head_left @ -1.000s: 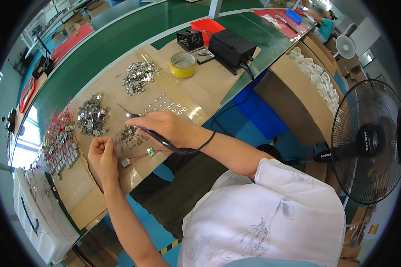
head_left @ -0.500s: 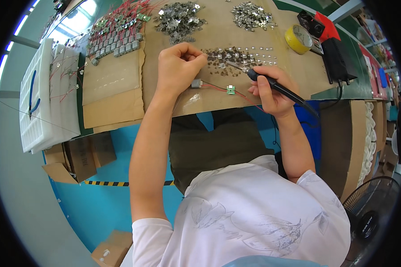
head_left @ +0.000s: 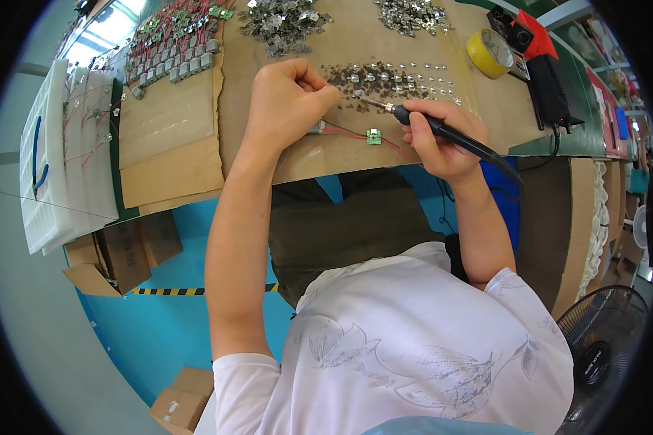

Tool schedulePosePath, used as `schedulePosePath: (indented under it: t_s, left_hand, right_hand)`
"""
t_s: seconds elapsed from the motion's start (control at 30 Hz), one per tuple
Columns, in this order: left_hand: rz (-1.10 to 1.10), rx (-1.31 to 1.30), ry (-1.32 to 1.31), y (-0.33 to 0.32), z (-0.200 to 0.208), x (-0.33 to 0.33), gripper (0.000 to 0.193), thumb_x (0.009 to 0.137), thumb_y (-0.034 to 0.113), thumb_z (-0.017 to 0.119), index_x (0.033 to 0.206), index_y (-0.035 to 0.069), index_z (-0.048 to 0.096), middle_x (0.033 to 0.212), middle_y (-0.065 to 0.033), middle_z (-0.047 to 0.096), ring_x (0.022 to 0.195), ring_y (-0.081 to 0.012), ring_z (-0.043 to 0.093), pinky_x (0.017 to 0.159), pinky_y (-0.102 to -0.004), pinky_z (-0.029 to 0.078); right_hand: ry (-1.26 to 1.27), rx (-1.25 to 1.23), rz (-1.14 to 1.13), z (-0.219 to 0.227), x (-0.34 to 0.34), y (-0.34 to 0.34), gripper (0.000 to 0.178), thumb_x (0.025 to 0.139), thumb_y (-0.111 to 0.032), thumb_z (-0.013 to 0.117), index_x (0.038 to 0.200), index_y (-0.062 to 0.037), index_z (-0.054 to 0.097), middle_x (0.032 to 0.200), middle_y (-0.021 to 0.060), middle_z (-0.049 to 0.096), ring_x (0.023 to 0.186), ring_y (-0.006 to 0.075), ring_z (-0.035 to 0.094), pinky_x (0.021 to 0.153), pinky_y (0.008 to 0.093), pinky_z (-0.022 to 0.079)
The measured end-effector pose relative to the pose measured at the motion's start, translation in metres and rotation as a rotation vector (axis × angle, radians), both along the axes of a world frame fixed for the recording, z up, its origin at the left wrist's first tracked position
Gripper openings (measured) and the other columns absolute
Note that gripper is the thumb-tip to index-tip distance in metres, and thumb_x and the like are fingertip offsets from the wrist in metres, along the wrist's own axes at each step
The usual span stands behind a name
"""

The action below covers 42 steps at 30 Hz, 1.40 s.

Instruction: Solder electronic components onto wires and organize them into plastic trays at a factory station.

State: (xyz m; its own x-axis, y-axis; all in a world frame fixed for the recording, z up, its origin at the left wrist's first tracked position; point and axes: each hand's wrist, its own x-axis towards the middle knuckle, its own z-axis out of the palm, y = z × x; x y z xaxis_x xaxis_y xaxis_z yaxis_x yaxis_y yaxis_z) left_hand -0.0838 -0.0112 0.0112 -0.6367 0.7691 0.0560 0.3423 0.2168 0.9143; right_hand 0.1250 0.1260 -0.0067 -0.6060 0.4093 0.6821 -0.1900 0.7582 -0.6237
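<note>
In my right hand [head_left: 451, 141] is a soldering iron [head_left: 453, 136] with a black handle, gripped like a pen. Its metal tip points left, over brown scorched spots on the cardboard [head_left: 257, 42] and close to small shiny metal pieces [head_left: 370, 77] set in rows. My left hand [head_left: 289, 101] is closed in a pinch left of the tip; what its fingers hold is too small to make out. Below the tip lies a small green circuit board [head_left: 374, 136] with red wires. A little grey motor [head_left: 317, 127] beside my left hand is partly hidden by it.
At the far left lie several grey motors with red wires [head_left: 173, 69]. Two heaps of metal clips [head_left: 279, 25] sit at the back. A yellow tape roll [head_left: 490, 54] and a black power unit [head_left: 553, 87] stand at right. Blue-handled pliers [head_left: 38, 163] rest on white trays [head_left: 54, 206].
The iron's tip has shifted a little left, nearer my left fingers. My left hand keeps its pinch. The whole view has tilted slightly.
</note>
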Motion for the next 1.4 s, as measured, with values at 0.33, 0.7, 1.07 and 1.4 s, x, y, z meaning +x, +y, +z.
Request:
schedulePosePath:
  t_s: [0.33, 0.7, 1.07, 1.4]
  left_hand:
    - [0.002, -0.033, 0.059, 0.0017, -0.0022, 0.0013, 0.011, 0.075, 0.008, 0.076, 0.075, -0.002, 0.071, 0.066, 0.0003, 0.062, 0.062, -0.0058, 0.053, 0.057, -0.0248, 0.042]
    - [-0.029, -0.043, 0.087, 0.0019, -0.0005, 0.0012, 0.011, 0.075, 0.008, 0.077, 0.077, -0.002, 0.073, 0.066, -0.0003, 0.064, 0.062, -0.0058, 0.055, 0.058, -0.0244, 0.044]
    - [-0.018, -0.07, 0.057, 0.0027, 0.0012, 0.0004, 0.015, 0.072, 0.012, 0.079, 0.077, -0.002, 0.076, 0.064, -0.0059, 0.068, 0.06, -0.0105, 0.063, 0.06, -0.0287, 0.052]
    - [-0.044, -0.11, 0.082, 0.0035, 0.0026, 0.0003, 0.015, 0.073, 0.012, 0.078, 0.08, -0.001, 0.078, 0.064, -0.0053, 0.068, 0.061, -0.0103, 0.062, 0.061, -0.0284, 0.052]
  right_hand:
    - [-0.005, -0.014, 0.006, 0.0001, -0.0042, 0.0006, 0.012, 0.088, -0.003, 0.077, 0.1, -0.002, 0.078, 0.071, 0.0058, 0.07, 0.056, 0.0118, 0.063, 0.052, 0.0244, 0.048]
    - [-0.031, -0.036, 0.025, 0.0021, -0.0007, 0.0026, 0.012, 0.092, -0.001, 0.074, 0.103, 0.0015, 0.077, 0.079, 0.0081, 0.074, 0.063, 0.0108, 0.07, 0.056, 0.0228, 0.054]
    - [-0.015, -0.074, 0.001, 0.0001, -0.003, -0.0002, 0.011, 0.089, -0.005, 0.078, 0.1, -0.0005, 0.078, 0.078, 0.0081, 0.075, 0.062, 0.0123, 0.069, 0.056, 0.0242, 0.053]
    - [-0.031, -0.073, 0.002, 0.0032, -0.0027, -0.0003, 0.012, 0.089, -0.004, 0.077, 0.1, -0.0009, 0.078, 0.076, 0.0072, 0.074, 0.06, 0.0111, 0.067, 0.054, 0.0233, 0.051]
